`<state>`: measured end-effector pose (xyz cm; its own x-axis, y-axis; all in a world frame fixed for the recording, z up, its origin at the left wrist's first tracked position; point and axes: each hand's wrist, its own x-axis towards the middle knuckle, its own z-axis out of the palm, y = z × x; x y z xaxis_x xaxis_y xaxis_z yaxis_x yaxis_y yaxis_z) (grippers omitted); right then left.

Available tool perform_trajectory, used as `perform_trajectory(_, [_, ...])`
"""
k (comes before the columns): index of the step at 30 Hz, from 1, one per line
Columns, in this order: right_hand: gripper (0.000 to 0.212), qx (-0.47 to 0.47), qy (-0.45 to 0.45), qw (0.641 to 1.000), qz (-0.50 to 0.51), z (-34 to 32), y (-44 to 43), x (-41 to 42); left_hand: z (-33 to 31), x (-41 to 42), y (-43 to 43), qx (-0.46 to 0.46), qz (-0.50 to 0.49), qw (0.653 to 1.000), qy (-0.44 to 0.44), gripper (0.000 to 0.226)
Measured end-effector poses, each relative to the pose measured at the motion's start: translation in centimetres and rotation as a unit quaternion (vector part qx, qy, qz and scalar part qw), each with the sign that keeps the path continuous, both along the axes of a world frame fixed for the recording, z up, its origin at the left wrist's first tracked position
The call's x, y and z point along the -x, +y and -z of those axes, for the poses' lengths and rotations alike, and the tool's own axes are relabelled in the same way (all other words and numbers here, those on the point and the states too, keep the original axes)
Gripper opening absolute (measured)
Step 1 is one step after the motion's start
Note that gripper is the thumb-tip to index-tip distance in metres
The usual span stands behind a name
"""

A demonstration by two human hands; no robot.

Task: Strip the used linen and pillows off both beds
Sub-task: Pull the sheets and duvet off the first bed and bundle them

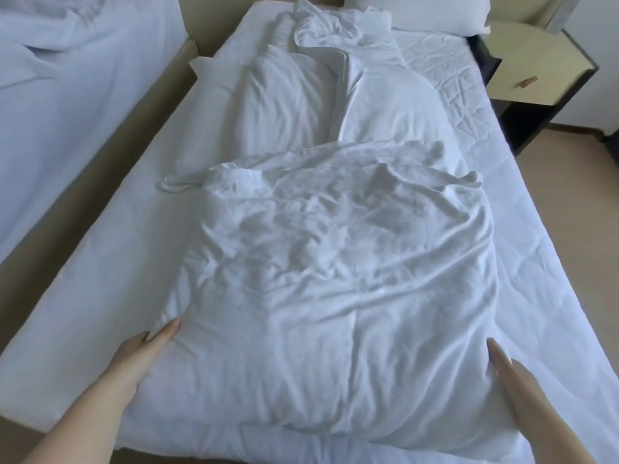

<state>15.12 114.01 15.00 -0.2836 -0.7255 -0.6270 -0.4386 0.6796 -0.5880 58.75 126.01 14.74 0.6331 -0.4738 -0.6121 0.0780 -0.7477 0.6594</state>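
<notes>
A crumpled white duvet [335,279] lies bunched on the near half of the bed [100,279], which wears a white sheet. My left hand [144,353] presses flat against the duvet's left side, fingers extended. My right hand [512,376] lies against its right side the same way. Neither hand has closed around the fabric. Behind the duvet lie two white pillows [284,108] side by side, with a rumpled pillowcase [338,31] above them. Another pillow [418,11] rests at the head of the bed. The second bed [67,78] with loose white linen is at the left.
A beige bed frame edge [110,135] runs between the two beds. A cream nightstand [532,65] with a dark base stands at the right of the bed's head. Beige floor [576,182] shows along the right side.
</notes>
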Motion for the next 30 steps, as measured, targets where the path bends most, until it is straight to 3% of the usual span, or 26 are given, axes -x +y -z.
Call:
perform_trajectory(5, [0.022, 0.056, 0.054, 0.996, 0.037, -1.8, 2.0, 2.5, -2.4, -0.9, 2.7, 0.050, -0.044, 0.997, 0.023, 0.044])
perform_trajectory(8, [0.023, 0.036, 0.053, 0.996, 0.055, -2.1, 5.3, 3.3, -2.2, -0.8, 6.2, 0.021, -0.034, 0.997, 0.061, 0.039])
perform_trajectory(11, [0.019, -0.005, 0.062, 0.996, 0.060, -1.4, 7.5, 2.4, -1.2, -0.1, 7.9, -0.018, 0.027, 0.998, 0.046, 0.039])
perform_trajectory(14, [0.086, 0.020, 0.131, 0.986, 0.099, -0.8, 7.0, 0.9, -0.6, 0.1, 6.3, -0.035, 0.054, 0.996, -0.058, 0.068])
perform_trajectory(15, [0.085, 0.060, 0.188, 0.976, 0.089, -1.2, 6.4, -0.3, -0.7, 0.1, 5.2, -0.044, 0.076, 0.986, -0.144, 0.078])
perform_trajectory(17, [0.083, 0.185, 0.281, 0.941, 0.044, -2.1, 5.2, -3.8, -1.4, 1.5, 2.3, 0.015, 0.138, 0.942, -0.306, 0.069])
perform_trajectory(19, [0.076, 0.331, 0.298, 0.893, -0.069, -2.6, 4.9, -9.5, -1.0, 4.5, -0.8, 0.124, 0.253, 0.877, -0.389, 0.063])
perform_trajectory(21, [0.061, 0.407, 0.310, 0.820, -0.257, -0.8, 5.3, -14.8, 0.6, 8.6, -3.3, 0.152, 0.360, 0.809, -0.439, 0.062])
perform_trajectory(22, [0.057, 0.399, 0.309, 0.786, -0.357, 0.3, 5.4, -16.7, 1.4, 10.2, -4.2, 0.128, 0.403, 0.793, -0.440, 0.063])
perform_trajectory(25, [0.058, 0.254, 0.322, 0.764, -0.498, 2.5, 4.3, -15.9, 3.8, 11.6, -5.3, 0.026, 0.479, 0.786, -0.390, 0.072])
perform_trajectory(27, [0.065, 0.175, 0.364, 0.779, -0.479, 2.8, 3.5, -11.0, 5.4, 10.9, -5.5, -0.008, 0.502, 0.772, -0.391, 0.076])
perform_trajectory(30, [0.063, 0.056, 0.447, 0.821, -0.350, 2.2, 3.1, -2.3, 7.0, 10.3, -6.2, -0.031, 0.508, 0.772, -0.380, 0.074])
